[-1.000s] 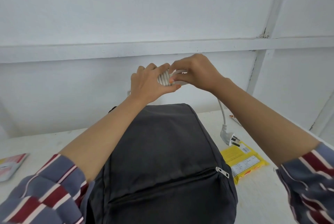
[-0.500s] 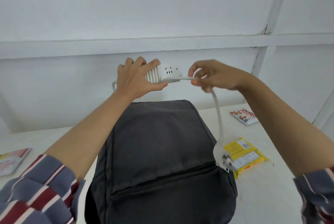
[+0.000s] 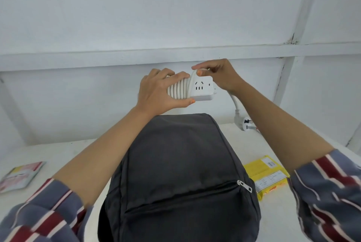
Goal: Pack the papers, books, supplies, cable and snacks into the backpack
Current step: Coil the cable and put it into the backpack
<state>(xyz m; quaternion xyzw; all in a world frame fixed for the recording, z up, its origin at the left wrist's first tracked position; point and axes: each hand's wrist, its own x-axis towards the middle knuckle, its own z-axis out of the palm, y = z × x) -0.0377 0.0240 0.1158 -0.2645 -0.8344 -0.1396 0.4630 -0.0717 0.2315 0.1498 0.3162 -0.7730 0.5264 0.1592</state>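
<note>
Above the far end of the dark grey fabric backpack [image 3: 179, 163], the left hand [image 3: 160, 89] is gripping a white plastic power strip [image 3: 202, 90] wound with thick white cable [image 3: 177, 90], fingers curled round the coils. The right hand [image 3: 218, 75] is pinching one cable loop at the strip's top edge. Below the right wrist, the white plug [image 3: 247, 124] is showing at the cable's end. Under the right forearm, a yellow snack packet [image 3: 261, 169] is lying on the white desk [image 3: 58, 149], its label unreadable.

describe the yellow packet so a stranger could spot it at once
Find the dark backpack lying in the middle of the white table. The packet lies flat just to its right, near the zipper pull. It is the only bright yellow thing, with white labels.
</note>
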